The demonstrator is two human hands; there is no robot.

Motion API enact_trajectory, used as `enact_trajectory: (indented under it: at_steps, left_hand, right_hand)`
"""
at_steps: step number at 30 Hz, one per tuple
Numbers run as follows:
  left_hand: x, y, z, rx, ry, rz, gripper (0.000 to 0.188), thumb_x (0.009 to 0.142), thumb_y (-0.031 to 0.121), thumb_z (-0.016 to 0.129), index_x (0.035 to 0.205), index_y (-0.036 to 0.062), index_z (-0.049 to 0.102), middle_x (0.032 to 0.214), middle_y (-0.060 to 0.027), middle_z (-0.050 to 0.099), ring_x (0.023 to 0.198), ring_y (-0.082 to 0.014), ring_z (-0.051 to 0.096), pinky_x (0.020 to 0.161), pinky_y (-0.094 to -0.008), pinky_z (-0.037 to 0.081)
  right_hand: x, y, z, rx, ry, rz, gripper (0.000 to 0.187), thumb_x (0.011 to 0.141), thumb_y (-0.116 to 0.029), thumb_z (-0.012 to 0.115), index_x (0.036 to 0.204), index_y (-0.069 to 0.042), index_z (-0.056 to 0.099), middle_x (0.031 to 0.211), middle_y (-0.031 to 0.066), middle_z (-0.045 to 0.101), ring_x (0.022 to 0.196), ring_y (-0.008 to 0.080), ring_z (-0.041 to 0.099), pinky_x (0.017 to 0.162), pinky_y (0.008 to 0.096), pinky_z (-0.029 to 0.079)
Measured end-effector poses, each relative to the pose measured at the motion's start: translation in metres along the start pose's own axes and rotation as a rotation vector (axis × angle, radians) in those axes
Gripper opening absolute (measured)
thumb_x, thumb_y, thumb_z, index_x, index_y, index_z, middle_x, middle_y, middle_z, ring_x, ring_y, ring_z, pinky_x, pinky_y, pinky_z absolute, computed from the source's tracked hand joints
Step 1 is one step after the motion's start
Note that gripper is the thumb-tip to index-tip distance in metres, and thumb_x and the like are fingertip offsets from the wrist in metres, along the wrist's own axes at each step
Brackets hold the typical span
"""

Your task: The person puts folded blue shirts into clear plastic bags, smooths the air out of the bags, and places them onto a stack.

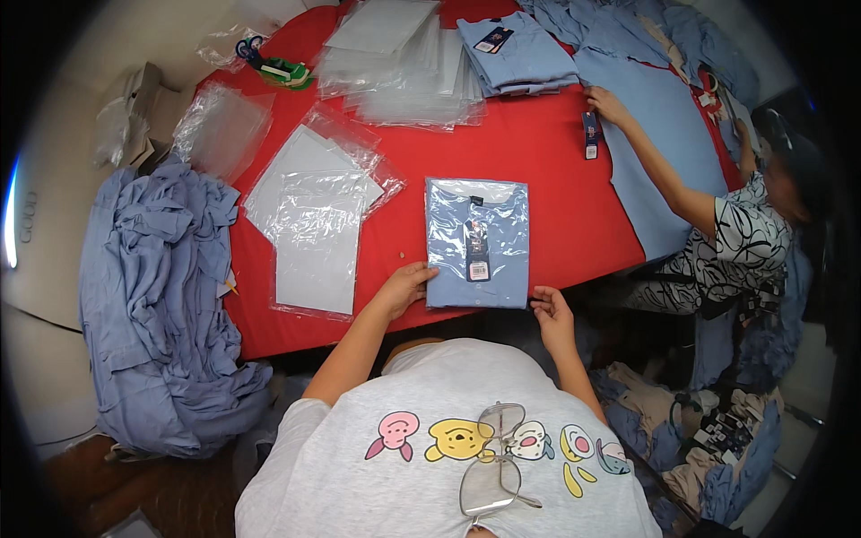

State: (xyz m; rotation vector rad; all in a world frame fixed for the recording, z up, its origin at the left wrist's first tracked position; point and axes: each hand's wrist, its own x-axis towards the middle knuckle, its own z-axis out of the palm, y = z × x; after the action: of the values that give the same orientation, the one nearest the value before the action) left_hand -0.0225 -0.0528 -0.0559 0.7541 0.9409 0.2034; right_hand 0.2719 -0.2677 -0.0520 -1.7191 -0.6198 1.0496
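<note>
A folded light-blue shirt [453,238] in a clear plastic bag lies at the front edge of the red table, a dark hang tag [476,247] on its chest. My left hand [405,289] is closed on the bag's left edge, its thumb on top. Beside the lower right corner, my right hand [553,314] has its fingers bent and a little apart; whether it touches the bag is hard to see. To the left lie clear bags with white sheets [314,229] inside.
A stack of clear bags [395,67] and folded blue shirts [520,58] lie at the back. A green tape dispenser [285,72] stands far left. Blue garments [157,314] pile up left. At right, a co-worker's hand [610,106] touches spread blue cloth [655,152].
</note>
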Motion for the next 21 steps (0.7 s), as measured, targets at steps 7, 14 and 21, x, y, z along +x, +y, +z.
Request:
enact_trajectory:
  at_steps: [7,14,21]
  left_hand:
    - [-0.003,0.003,0.010,0.045,0.013,-0.024,0.049,0.103,0.029,0.075,0.142,0.0031,0.063,0.137,-0.0099,0.071,0.125,-0.0213,0.068,0.113,-0.0402,0.050]
    - [-0.032,-0.015,0.045,-0.176,-0.016,0.067,0.068,0.098,0.025,0.081,0.155,0.0078,0.048,0.140,-0.0139,0.068,0.125,-0.0300,0.070,0.100,-0.0510,0.062]
    - [-0.107,-0.041,0.068,-0.185,0.040,0.136,0.076,0.102,0.022,0.076,0.165,0.0116,0.035,0.145,-0.0124,0.064,0.122,-0.0245,0.070,0.090,-0.0429,0.066]
  right_hand:
    - [0.022,-0.003,0.014,0.136,-0.130,0.431,0.035,0.108,-0.026,0.069,0.131,0.001,0.067,0.111,0.0107,0.075,0.088,0.0197,0.076,0.079,0.0300,0.060]
    - [0.014,-0.029,0.021,0.216,-0.311,0.349,0.036,0.103,-0.014,0.073,0.135,0.003,0.068,0.116,0.0096,0.075,0.095,0.0169,0.074,0.078,0.0305,0.064]
    - [-0.047,-0.045,-0.009,0.302,-0.561,0.251,0.037,0.104,-0.012,0.068,0.136,0.005,0.064,0.121,0.0126,0.076,0.101,0.0204,0.075,0.087,0.0379,0.065]
